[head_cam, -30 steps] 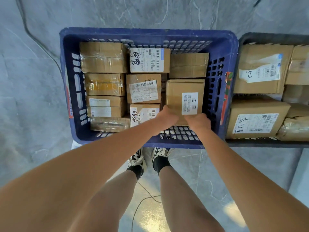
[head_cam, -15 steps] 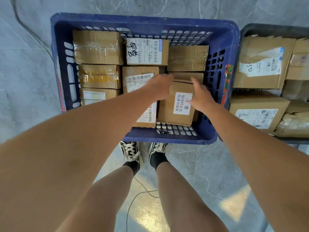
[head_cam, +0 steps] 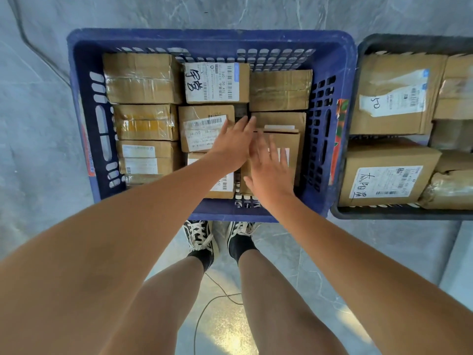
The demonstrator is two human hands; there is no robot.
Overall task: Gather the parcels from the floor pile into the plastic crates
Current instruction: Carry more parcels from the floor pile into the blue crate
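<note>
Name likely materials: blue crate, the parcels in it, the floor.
Blue crate: moulded plastic, matte and scuffed, slotted walls.
Parcels: brown corrugated cardboard, some under glossy clear tape, with white paper labels.
Floor: looks like polished grey marble-pattern tile, veined and reflective; possibly vinyl.

A blue crate in the upper middle of the frame is packed wall to wall with cardboard parcels, leaving only a narrow dark gap at its centre. Both open hands, the left hand and the right hand, cover the parcels at lower centre. A dark crate at right is equally full. Bare floor lies open at left.
</note>
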